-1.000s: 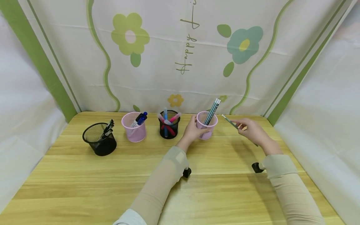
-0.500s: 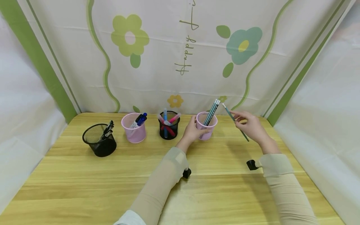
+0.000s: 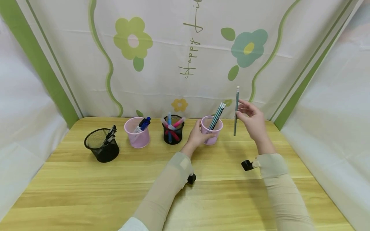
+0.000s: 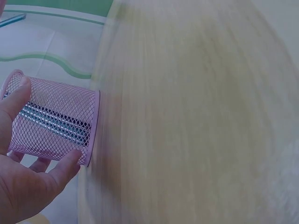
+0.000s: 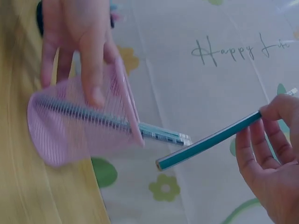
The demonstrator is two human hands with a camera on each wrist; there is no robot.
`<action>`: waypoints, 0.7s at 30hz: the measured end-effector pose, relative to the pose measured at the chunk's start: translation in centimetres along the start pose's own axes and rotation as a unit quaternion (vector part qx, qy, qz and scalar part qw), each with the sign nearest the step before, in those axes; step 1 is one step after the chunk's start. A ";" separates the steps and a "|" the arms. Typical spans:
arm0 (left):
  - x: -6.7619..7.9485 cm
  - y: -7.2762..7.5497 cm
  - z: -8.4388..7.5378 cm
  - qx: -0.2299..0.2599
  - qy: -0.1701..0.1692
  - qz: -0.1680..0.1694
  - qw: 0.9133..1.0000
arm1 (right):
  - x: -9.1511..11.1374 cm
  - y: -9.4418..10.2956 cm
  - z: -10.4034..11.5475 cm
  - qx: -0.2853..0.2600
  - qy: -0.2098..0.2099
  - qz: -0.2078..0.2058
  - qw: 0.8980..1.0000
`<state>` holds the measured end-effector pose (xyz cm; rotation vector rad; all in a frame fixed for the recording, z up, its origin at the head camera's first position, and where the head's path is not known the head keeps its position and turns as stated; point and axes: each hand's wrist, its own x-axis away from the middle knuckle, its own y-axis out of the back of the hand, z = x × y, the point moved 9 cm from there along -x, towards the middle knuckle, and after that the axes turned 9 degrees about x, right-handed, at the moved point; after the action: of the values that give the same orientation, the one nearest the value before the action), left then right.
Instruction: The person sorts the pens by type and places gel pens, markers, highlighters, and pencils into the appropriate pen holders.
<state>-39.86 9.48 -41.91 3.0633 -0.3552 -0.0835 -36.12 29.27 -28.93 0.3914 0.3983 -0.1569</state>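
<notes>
My left hand (image 3: 197, 136) grips a pink mesh pen cup (image 3: 214, 138) that stands on the table, thumb and fingers round its wall. Several teal pencils (image 3: 217, 116) lean inside that cup, white eraser ends up. Right of the cup, my right hand (image 3: 252, 120) pinches one teal pencil (image 3: 236, 106) between thumb and fingers. It hangs nearly upright in the air, eraser end up, apart from the cup. In the right wrist view the held pencil's lower end (image 5: 170, 161) looks flat and unsharpened. Through the mesh in the left wrist view, the pencils (image 4: 56, 122) show inside the cup.
To the left stand a black mesh cup (image 3: 173, 136) with pink and blue pens, a pink cup (image 3: 139, 139) with blue and black markers, and a black mesh cup (image 3: 105, 152) with black pens. A printed curtain (image 3: 162, 73) hangs behind the wooden table (image 3: 115, 192).
My right hand has moved left and a little up, towards the pink cup. The pencil in it has swung from slanted to nearly upright. My left hand stays on the cup.
</notes>
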 end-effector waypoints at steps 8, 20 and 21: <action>0.0 0.0 0.1 0.001 0.001 0.001 1.000 | -0.7 -1.4 -0.5 -0.175 0.004 -0.121 0.977; -0.2 0.0 0.2 0.000 0.001 0.002 1.000 | -0.5 -3.5 -4.7 -0.168 -0.063 -0.159 0.971; -0.2 0.0 0.2 0.000 0.000 0.002 1.000 | -0.4 -3.6 -4.9 -0.159 -0.068 -0.156 0.973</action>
<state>-40.09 9.49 -42.06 3.0620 -0.3616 -0.0825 -39.03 27.94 -34.17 -0.0002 0.3406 -0.4178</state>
